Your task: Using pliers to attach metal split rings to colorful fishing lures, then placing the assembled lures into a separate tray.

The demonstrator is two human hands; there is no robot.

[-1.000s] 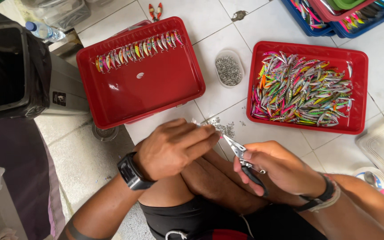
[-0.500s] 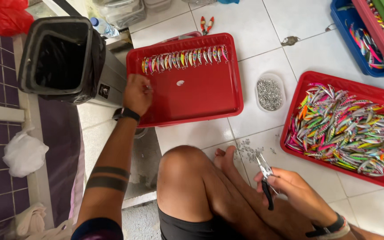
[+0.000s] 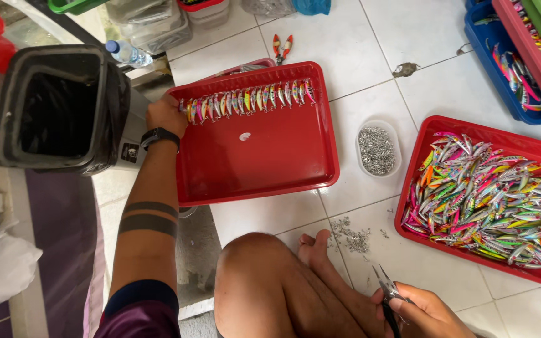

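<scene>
**Placing a lure at the row's end in the red tray**

Reaching across the tiled floor (image 3: 370,56), the left hand (image 3: 165,114) is resting at the left rim of the near red tray (image 3: 264,169), its fingers closed on the first lure of the row of painted fishing lures (image 3: 248,100) lying along the tray's far edge. The right hand (image 3: 424,310) is staying low beside the bare foot (image 3: 317,253), fingers clamped on the handles of small pliers (image 3: 386,294). A dish of metal rings (image 3: 377,149) is sitting between this tray and a second red tray (image 3: 430,156) heaped with lures. A black bin (image 3: 57,109) is standing left of the hand.
</scene>
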